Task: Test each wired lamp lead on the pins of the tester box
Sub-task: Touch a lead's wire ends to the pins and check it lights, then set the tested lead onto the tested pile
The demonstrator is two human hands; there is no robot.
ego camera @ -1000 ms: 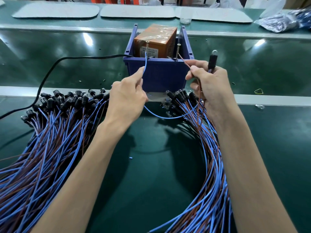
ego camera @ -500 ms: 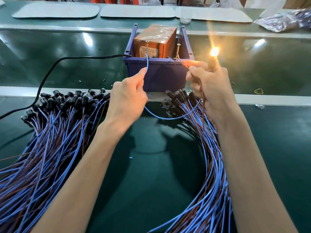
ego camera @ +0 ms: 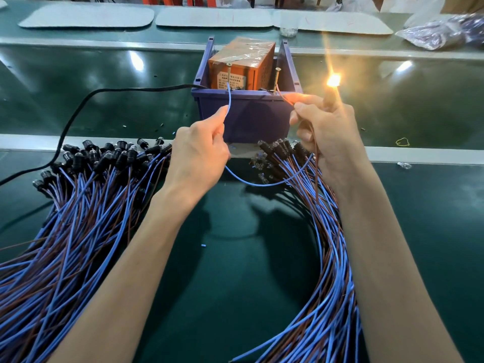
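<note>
Mid-test on one lead. Pinches the blue wire (ego camera: 228,100) in the grip of the left hand (ego camera: 199,155), tip against the left pin (ego camera: 229,72) of the tester box (ego camera: 241,66). Clamps the brown wire (ego camera: 284,96) and lit lamp (ego camera: 334,80) in the grip of the right hand (ego camera: 327,132), wire end at the right pin (ego camera: 277,77). Next, likely: lift both ends clear, lay aside on the desk (ego camera: 248,258), draw a fresh lead.
</note>
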